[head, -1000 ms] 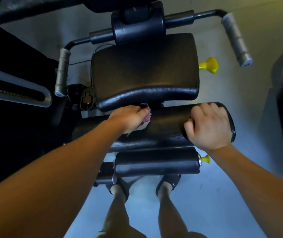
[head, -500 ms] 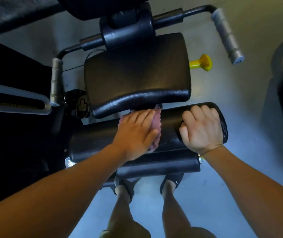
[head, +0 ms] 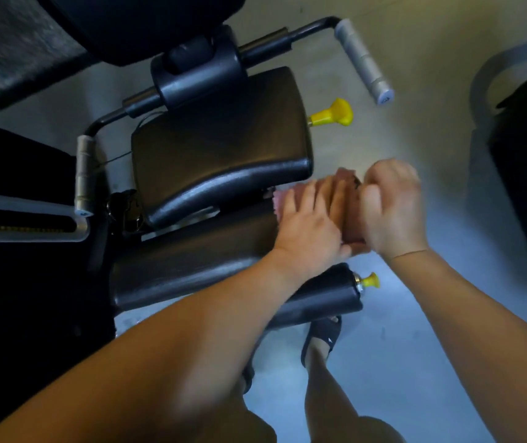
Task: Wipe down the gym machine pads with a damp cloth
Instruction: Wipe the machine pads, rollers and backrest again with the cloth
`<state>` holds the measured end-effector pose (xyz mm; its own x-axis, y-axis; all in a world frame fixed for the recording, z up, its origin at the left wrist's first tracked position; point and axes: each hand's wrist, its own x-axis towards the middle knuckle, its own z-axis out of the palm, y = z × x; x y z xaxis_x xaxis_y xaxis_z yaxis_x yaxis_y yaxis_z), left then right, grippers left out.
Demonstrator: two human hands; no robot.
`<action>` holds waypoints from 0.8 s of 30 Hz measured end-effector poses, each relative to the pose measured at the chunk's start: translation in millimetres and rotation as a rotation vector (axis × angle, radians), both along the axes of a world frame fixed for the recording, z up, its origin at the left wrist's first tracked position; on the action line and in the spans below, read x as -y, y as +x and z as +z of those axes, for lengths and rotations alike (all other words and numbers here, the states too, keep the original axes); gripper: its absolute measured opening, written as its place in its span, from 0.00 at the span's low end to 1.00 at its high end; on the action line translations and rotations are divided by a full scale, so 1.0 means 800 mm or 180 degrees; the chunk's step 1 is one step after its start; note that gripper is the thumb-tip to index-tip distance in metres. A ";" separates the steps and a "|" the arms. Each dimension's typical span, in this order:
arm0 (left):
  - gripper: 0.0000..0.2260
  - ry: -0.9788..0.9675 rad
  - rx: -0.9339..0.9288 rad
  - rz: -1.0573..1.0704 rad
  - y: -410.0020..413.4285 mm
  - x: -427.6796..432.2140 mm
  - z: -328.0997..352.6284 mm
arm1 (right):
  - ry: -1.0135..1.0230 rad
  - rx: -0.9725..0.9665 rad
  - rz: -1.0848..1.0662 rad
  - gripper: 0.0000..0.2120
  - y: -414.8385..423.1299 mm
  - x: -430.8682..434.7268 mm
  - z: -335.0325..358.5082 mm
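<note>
- The broad black vinyl seat pad (head: 220,145) overhangs the far edge of the long black roller pad (head: 192,260), leaving only a narrow gap.
- The grey concrete floor (head: 415,129) right of the pads is open.
- A yellow plastic adjustment knob (head: 335,112) projects into that space.

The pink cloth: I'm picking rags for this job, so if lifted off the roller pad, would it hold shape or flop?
Probably flop. The pink cloth wraps over the curved roller pad under the left hand, so it looks soft. Its wavy edge near the seat pad suggests thin fabric. Likely light; dampness cannot be judged here.
</note>
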<state>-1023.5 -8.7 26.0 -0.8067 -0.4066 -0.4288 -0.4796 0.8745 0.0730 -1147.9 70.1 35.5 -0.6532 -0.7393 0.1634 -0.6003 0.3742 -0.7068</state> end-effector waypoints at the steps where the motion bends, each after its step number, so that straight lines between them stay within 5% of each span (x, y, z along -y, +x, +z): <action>1: 0.51 0.0019 -0.0029 -0.0046 -0.021 -0.005 0.001 | -0.0049 0.0148 -0.0370 0.09 -0.014 -0.011 0.001; 4: 0.43 -0.0018 -0.0235 -0.0238 -0.063 -0.011 -0.002 | -0.0010 0.0449 -0.1053 0.10 -0.046 -0.054 0.004; 8: 0.31 -0.0081 -0.0595 -0.0238 -0.067 -0.014 -0.009 | 0.0241 0.0727 -0.1099 0.09 -0.046 -0.091 -0.001; 17: 0.45 -0.0609 0.0045 -0.0076 0.106 0.023 0.008 | 0.0603 0.1266 -0.0636 0.08 -0.006 -0.086 -0.004; 24: 0.46 -0.0258 -0.0187 0.0182 -0.002 -0.012 -0.001 | 0.0436 0.1351 -0.0709 0.05 -0.002 -0.088 -0.016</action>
